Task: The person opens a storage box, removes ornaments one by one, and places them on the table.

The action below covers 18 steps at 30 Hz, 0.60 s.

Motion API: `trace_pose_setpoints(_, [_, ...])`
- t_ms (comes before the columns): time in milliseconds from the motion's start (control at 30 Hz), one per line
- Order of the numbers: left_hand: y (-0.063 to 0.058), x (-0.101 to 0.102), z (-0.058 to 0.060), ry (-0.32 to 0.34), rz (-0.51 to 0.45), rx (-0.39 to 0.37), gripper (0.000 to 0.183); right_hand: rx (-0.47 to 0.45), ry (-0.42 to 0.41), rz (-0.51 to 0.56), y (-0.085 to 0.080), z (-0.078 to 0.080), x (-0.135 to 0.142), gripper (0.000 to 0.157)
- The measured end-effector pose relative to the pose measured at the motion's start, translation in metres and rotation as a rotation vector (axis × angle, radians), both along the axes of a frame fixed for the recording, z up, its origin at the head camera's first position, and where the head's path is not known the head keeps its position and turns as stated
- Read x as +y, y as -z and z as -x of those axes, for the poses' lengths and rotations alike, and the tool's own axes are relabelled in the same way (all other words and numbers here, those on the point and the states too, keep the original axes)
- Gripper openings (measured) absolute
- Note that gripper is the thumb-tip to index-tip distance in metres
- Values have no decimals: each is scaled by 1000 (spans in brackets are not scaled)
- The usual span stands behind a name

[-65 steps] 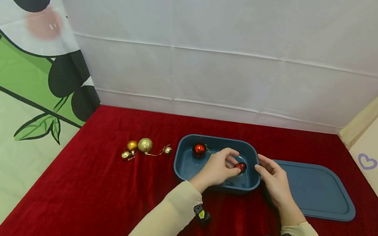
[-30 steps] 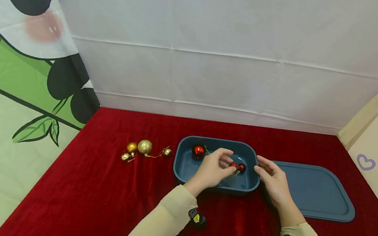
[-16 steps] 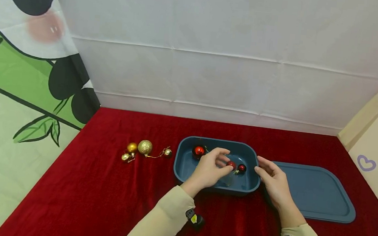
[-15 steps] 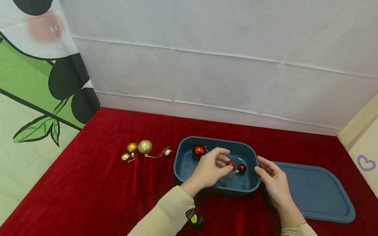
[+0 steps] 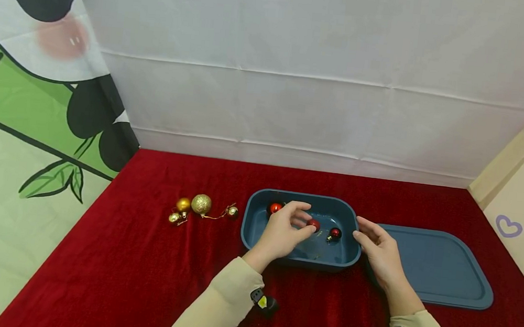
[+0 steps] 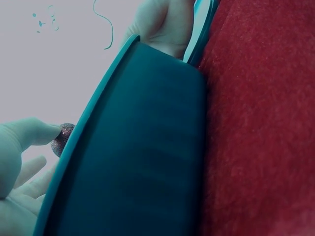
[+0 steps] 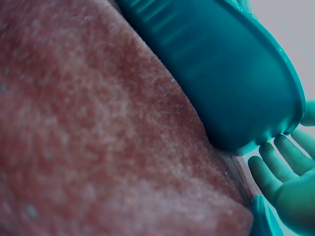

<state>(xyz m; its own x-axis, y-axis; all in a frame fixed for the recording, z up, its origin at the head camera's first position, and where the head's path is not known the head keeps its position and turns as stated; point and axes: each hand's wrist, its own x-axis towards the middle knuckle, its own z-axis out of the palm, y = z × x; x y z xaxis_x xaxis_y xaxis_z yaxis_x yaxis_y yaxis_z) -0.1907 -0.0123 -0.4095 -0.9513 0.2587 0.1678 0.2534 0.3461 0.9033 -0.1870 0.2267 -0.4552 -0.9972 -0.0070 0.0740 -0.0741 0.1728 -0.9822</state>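
In the head view my left hand (image 5: pixel 282 231) is over the blue box (image 5: pixel 250 241), pinching a small glittery red Christmas bauble (image 5: pixel 314 225) between thumb and fingers. The left wrist view has the same bauble (image 6: pixel 62 140) at the thumb tip, just beyond the box rim. Two more red baubles lie inside: a shiny one (image 5: pixel 275 207) at the left, partly behind my hand, and a small dark one (image 5: pixel 334 233) at the right. My right hand (image 5: pixel 382 251) rests its fingertips against the box's right end, its fingers (image 7: pixel 290 156) nearly straight along the outer wall.
A flat blue lid (image 5: pixel 441 265) lies right of the box, partly behind my right hand. To the left, on the red cloth (image 5: pixel 137 278), several gold baubles sit in a loose group, a glittery one (image 5: pixel 201 204) the largest. A pale backdrop (image 5: pixel 294 119) rises behind the table.
My left hand has drawn leftward inside the box with the glittery red bauble, away from the small dark one, which stays at the right. The right hand has kept its place.
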Motion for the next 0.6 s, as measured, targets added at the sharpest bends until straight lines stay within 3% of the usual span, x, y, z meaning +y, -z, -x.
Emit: trace_pose_setpoints(600, [-4, -28, -1, -89, -75, -7, 47, -1, -1, 5, 1, 0, 0, 53])
